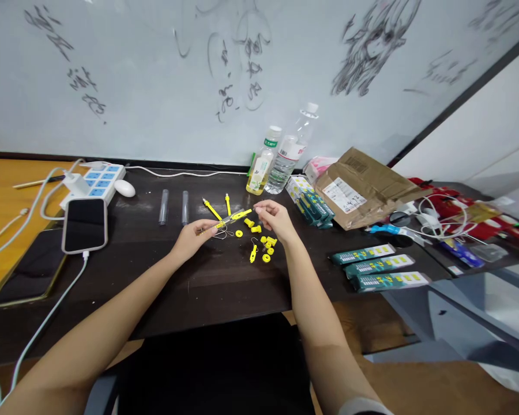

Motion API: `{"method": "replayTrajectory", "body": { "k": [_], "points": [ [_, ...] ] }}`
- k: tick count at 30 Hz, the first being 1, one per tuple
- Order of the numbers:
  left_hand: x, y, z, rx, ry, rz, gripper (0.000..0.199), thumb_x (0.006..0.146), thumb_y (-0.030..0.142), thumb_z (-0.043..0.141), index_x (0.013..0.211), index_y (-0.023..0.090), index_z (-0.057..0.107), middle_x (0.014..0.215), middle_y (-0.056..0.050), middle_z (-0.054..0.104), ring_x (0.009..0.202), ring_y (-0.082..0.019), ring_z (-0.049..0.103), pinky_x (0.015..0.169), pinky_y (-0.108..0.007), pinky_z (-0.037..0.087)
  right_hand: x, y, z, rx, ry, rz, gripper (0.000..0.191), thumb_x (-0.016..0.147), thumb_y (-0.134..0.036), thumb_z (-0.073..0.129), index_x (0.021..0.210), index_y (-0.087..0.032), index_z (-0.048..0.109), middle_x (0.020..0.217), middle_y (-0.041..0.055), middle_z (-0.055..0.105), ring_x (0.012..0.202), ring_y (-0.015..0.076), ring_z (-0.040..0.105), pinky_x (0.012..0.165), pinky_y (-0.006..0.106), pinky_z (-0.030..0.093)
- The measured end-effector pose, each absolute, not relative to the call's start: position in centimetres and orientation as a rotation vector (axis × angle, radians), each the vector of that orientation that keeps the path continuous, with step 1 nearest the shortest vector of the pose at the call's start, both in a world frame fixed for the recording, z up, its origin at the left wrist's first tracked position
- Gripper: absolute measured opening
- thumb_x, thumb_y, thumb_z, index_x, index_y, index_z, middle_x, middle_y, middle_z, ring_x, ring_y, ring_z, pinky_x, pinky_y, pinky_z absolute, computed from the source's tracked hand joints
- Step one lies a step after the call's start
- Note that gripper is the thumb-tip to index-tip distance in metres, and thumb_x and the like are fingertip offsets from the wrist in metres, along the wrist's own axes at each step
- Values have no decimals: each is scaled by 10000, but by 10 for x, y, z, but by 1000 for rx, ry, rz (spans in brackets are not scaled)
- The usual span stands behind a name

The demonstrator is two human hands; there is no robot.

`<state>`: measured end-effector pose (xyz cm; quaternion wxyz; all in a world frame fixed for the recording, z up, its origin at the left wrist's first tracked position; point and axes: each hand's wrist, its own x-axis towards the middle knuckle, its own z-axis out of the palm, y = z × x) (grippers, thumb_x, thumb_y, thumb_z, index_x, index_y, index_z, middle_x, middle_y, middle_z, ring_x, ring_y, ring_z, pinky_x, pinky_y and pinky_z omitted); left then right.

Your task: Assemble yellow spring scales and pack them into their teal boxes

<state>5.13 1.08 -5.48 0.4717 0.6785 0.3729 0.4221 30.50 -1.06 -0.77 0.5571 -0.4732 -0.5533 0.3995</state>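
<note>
Left hand holds tube; right hand grip: can't tell.
Bumping loose rings could roll them away.

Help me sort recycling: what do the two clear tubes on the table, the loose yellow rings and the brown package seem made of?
The clear tubes are probably glossy plastic: see-through with bright edges, though glass is possible. The yellow rings look like smooth plastic, given their even, bright colour; rubber is possible. The brown package appears to be matte cardboard, given its creased surface.
</note>
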Motion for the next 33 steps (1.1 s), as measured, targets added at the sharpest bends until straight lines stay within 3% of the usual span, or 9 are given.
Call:
{"method": "replayTrajectory", "body": {
  "k": [8,33],
  "points": [
    [51,13,-63,1670,880,1008,384,764,428,669,1056,180,691,1001,-73,726,874,-180,664,816,-313,509,304,-12,-8,-1108,-1333,989,326,677,-440,749,825,-168,644,501,-71,453,396,32,315,333,160,212],
    [52,12,-63,1650,855,1042,376,762,428,673,1043,179,694,1010,-78,726,903,-194,669,835,-329,519,291,-14,-13,-1054,-1353,1077,325,737,-475,685,864,-182,624,568,-51,515,405,38,392,328,150,247]
  ]
}}
